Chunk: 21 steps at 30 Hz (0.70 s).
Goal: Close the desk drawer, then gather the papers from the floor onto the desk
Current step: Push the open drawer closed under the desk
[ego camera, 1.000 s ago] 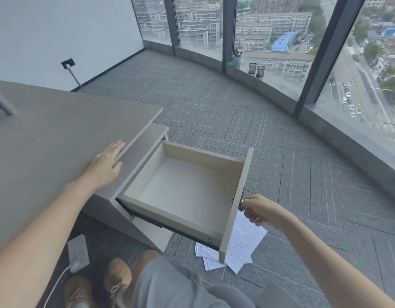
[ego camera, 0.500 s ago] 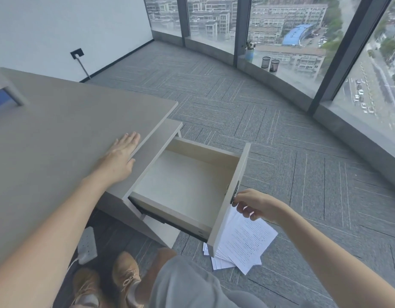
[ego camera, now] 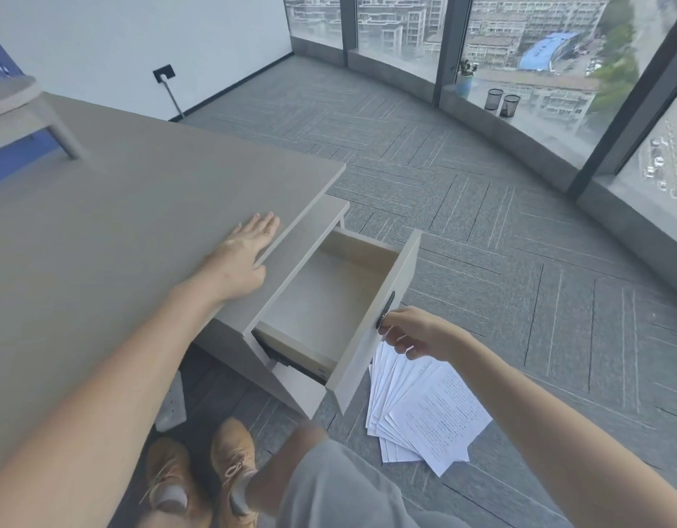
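Desk, big grey slab top, bare where the left hand lies flat on it near the front edge, palm down, fingers spread and straight, gripping nothing, looks like it's just bracing.

Drawer under the desk edge, pulled roughly halfway out, inside looks empty. Rigid box on dark side runners, so I'd judge it light and easy-rolling; a steady push square on the front panel should send it home. Pushing off-centre could rack it on the slides. Keep fingers off the top rim, pinch risk where it meets the carcass.

Papers on the carpet just in front of and partly under the drawer front, a fanned sheaf of white printed sheets, overlapping, edges misaligned. Thin, floppy, slick on each other; probably they'll slide apart if grabbed by one corner. Better to square the fan together, then get fingers under the whole stack from one long edge. The carpet may make that first lift fiddly.

Right hand at the drawer front, fingers curled around the small dark handle, closed on it as far as I can tell, though the fingertips are partly hidden.

Drawer not yet shut, papers not yet touched.
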Motion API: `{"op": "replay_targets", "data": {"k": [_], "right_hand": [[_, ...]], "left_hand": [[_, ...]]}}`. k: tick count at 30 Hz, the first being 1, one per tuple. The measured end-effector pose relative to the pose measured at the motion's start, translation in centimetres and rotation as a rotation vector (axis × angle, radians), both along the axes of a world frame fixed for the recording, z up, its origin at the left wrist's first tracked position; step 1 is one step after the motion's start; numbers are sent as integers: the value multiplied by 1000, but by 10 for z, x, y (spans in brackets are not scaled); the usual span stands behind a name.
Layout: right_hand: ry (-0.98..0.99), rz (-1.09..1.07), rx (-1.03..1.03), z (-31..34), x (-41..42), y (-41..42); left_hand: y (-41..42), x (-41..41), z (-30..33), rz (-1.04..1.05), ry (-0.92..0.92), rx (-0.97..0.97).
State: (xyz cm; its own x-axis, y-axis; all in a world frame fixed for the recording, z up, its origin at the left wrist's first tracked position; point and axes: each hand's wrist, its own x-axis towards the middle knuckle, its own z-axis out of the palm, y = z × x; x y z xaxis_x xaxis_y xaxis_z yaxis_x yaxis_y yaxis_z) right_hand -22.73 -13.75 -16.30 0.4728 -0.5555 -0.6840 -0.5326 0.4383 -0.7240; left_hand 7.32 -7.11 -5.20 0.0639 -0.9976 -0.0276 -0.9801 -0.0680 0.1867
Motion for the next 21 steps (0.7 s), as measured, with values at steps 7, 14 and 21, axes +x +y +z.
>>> {"op": "replay_targets", "data": {"k": [7, 14, 21], "right_hand": [[-29, -12, 15, -4, 43, -6], [-77, -29, 55, -9, 82, -16], [-79, -37, 65, -11, 121, -21]], "left_hand": [[-3, 3, 2, -3, -22, -5], [-3, -2, 0, 22, -20, -39], [-2, -2, 1, 39, 2, -55]]}}
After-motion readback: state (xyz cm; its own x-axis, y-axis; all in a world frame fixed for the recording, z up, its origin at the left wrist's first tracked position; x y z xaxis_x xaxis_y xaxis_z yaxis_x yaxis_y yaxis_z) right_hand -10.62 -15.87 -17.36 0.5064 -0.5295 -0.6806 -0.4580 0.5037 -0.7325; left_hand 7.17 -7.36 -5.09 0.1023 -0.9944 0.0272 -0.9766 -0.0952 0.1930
